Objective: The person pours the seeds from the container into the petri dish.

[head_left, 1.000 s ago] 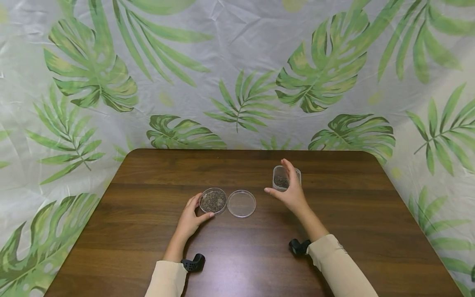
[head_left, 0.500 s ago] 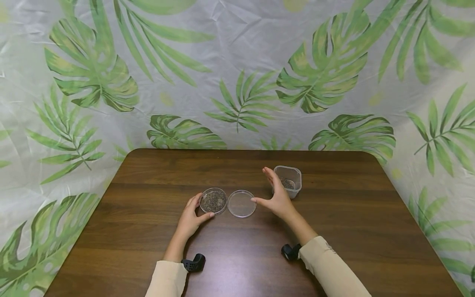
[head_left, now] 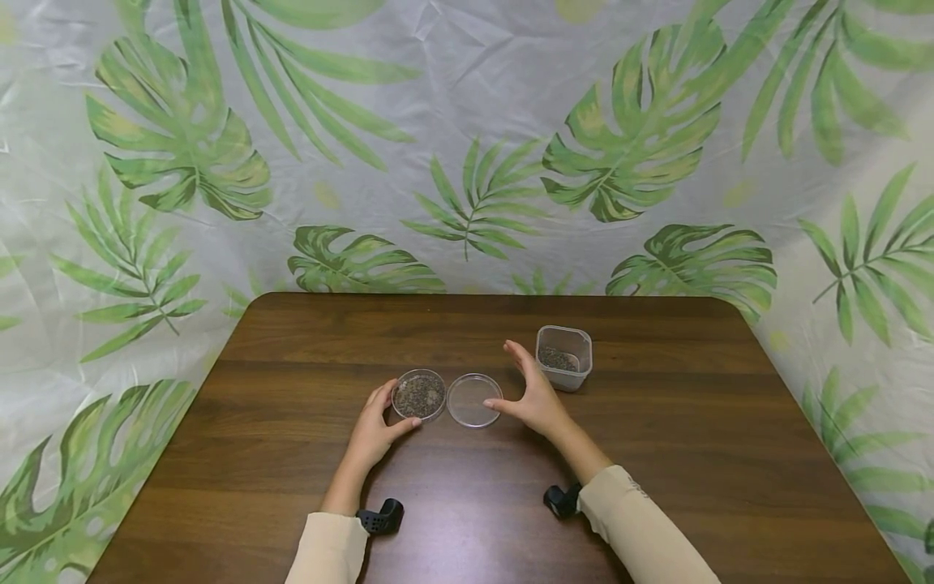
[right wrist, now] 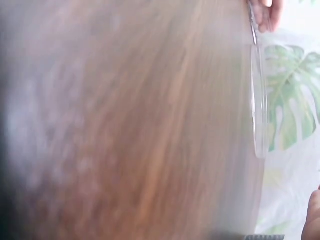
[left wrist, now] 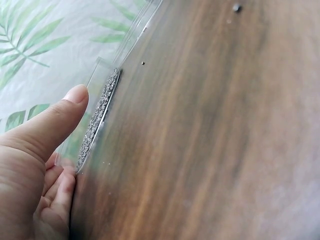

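Observation:
A round clear petri dish full of dark grey granules sits on the table, and my left hand holds it by the sides between thumb and fingers. In the left wrist view the granule layer shows through the dish wall, with my thumb at the rim. Right beside the dish lies a clear round lid. My right hand hovers at the lid's right side, fingers spread and the thumb over its edge; whether the thumb touches it I cannot tell.
A clear square plastic tub with some granules at its bottom stands behind my right hand. A few loose grains lie on the wooden table. A leaf-patterned cloth hangs behind the table's far edge.
My right hand has moved left and toward me, from in front of the tub to the lid's right edge. The left hand and the petri dish have stayed put.

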The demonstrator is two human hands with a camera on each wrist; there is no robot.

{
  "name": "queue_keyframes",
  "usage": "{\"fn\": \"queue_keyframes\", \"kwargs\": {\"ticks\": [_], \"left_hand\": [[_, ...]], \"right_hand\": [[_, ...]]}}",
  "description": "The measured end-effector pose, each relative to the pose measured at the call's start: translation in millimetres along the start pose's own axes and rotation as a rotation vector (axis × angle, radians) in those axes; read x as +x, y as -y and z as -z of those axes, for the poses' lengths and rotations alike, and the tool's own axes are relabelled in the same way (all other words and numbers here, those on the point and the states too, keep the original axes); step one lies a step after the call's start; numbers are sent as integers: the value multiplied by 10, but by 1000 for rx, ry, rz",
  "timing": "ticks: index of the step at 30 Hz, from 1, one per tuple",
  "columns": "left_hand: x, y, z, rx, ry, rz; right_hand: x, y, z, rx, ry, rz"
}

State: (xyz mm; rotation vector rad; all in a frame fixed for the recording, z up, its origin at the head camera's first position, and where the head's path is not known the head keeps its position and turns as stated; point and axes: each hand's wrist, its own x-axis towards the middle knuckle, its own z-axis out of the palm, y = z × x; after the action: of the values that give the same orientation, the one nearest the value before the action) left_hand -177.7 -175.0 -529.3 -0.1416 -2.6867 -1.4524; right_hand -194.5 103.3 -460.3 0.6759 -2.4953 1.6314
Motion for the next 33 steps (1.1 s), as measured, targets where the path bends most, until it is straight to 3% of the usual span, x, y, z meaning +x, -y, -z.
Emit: {"fn": "queue_keyframes", "kwargs": {"ticks": [16,23,33], "left_hand": [[13,23,-9,1,-1,-8],[13,22,-10,-4,1,-3],[3,5,4,10,9,11]], "right_hand": [[-17,-97,-106,-30,92,-36],[6,-549,-213,-102,129,-96],[9,-593,-253,-172,188,-145]]}}
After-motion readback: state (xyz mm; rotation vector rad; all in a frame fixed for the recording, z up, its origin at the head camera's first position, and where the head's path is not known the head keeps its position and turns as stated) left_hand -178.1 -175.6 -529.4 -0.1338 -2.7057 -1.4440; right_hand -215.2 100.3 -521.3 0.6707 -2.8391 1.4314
